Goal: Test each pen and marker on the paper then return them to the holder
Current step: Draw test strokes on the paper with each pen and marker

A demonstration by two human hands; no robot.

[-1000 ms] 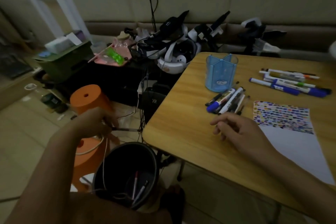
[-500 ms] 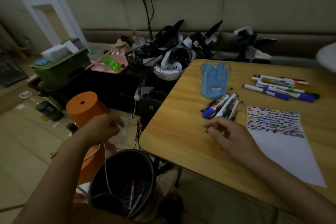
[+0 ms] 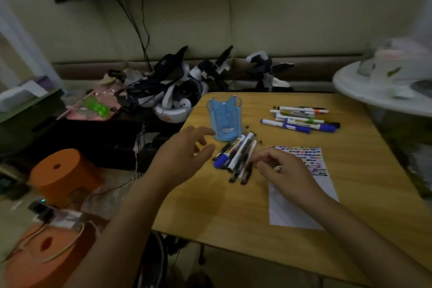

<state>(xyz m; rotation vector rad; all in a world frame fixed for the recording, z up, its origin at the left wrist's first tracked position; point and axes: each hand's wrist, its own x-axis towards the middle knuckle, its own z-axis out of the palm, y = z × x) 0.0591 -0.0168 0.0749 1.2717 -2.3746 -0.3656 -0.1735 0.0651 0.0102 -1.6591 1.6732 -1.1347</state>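
Observation:
A clear blue pen holder (image 3: 224,119) stands empty near the wooden table's (image 3: 364,189) far left corner. A pile of pens and markers (image 3: 236,156) lies just in front of it. A second group of markers (image 3: 301,119) lies further back on the right. The white paper (image 3: 304,194) carries rows of coloured test marks at its top. My left hand (image 3: 184,156) hovers open, left of the pile and near the holder. My right hand (image 3: 282,170) rests over the paper's left edge with fingers curled at the pile's near end; whether it grips a pen is hidden.
Headsets and cables (image 3: 177,93) crowd a dark stand left of the table. Two orange stools (image 3: 63,173) and a pink tray (image 3: 93,107) sit lower left. A white round table (image 3: 383,91) with glassware is at the right edge.
My left hand rose from beside the black bin below the table up over the table's left side, fingers spread. The camera tilted up; my right hand shifted toward the pen pile.

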